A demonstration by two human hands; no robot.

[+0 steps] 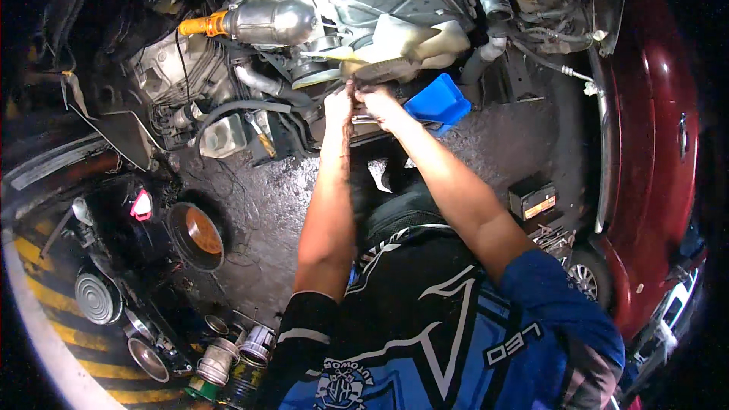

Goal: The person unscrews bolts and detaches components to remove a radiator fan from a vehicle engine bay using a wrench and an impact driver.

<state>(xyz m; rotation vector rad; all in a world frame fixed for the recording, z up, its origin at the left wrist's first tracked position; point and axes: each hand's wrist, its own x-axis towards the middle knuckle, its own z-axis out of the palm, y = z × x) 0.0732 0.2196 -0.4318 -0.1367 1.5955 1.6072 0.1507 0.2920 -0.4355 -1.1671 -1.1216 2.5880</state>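
Both arms reach forward to the front of an open engine bay, and the hands meet just below a cream-coloured fan [410, 42]. My left hand [339, 105] is closed, its fingers pressed close to the fan's lower edge. My right hand [382, 106] is closed beside it, fingers bent inward. What either hand grips is hidden or too small to name. Thin metal bars show between and under the wrists. A blue plastic scoop-shaped container [440, 102] stands just right of my right hand. Above and left, a lit work lamp with an orange handle [203, 25] lies across the engine.
Hoses and a plastic reservoir [222, 137] sit left of my hands. On the dark, wet-looking floor are a round pan with brownish liquid [199, 229], a battery [533, 199], and several cans [219, 361] at lower left. A dark red car [653, 152] stands along the right.
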